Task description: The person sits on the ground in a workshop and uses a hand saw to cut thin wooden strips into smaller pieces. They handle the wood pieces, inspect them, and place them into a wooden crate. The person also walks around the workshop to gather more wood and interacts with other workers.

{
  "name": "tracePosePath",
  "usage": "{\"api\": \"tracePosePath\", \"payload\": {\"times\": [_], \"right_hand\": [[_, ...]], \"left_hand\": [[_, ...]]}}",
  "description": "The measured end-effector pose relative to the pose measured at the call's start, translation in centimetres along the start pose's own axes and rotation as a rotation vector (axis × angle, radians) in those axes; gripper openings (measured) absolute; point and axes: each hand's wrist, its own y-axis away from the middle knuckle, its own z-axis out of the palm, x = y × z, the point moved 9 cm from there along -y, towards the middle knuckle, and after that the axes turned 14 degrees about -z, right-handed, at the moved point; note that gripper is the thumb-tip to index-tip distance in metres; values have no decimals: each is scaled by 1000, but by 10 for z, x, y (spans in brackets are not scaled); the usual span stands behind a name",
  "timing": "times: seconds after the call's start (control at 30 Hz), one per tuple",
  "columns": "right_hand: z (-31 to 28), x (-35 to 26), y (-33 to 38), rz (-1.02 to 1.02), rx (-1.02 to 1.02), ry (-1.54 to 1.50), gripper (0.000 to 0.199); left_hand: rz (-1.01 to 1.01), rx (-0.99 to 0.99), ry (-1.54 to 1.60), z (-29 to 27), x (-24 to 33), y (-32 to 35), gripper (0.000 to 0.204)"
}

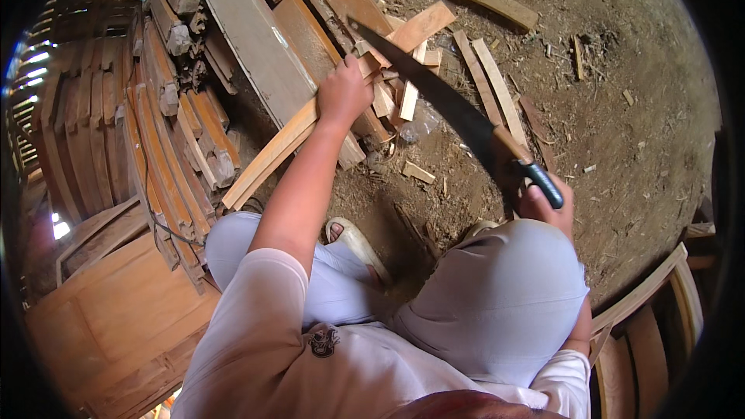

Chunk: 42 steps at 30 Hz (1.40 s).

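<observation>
My left hand (346,91) is closed around a long, light-brown wooden strip (273,154) that slants from near my left knee up to the far middle. The fingers wrap it a little short of where a hand saw (446,99) crosses it. My right hand (552,203), beside my right knee, grips the saw's dark handle; the knee hides part of that hand and forearm. The long dark blade reaches up and left, its tip beyond the strip. Whether its teeth touch the wood or have cut into it, I cannot tell.
Long planks (252,39) lie under the strip at the far left. Stacked timber (159,163) stands left of my knee, above a wooden panel (132,302). Offcuts (489,1) and wood chips litter the dirt floor (621,140). Curved wooden pieces (648,349) stand at lower right.
</observation>
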Motion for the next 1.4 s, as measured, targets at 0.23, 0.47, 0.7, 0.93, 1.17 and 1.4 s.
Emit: {"api": "tracePosePath", "payload": {"times": [0.23,0.47,0.7,0.93,1.17,1.4], "right_hand": [[-7,-196,-11,-381,197,277,38],[71,-317,20,-460,457,477,31],[82,-270,-10,-415,388,521,29],[77,-269,-21,-417,373,566,33],[54,-283,-3,-551,529,587,32],[54,-280,-14,-595,529,552,31]], "left_hand": [[164,-24,370,-24,-4,11,44],[305,-9,434,-34,-9,20,38],[158,-37,349,-30,-12,-6,37],[321,130,326,-73,44,-112,39],[322,545,307,-194,140,-93,81],[497,-80,27,-60,42,4,90]]}}
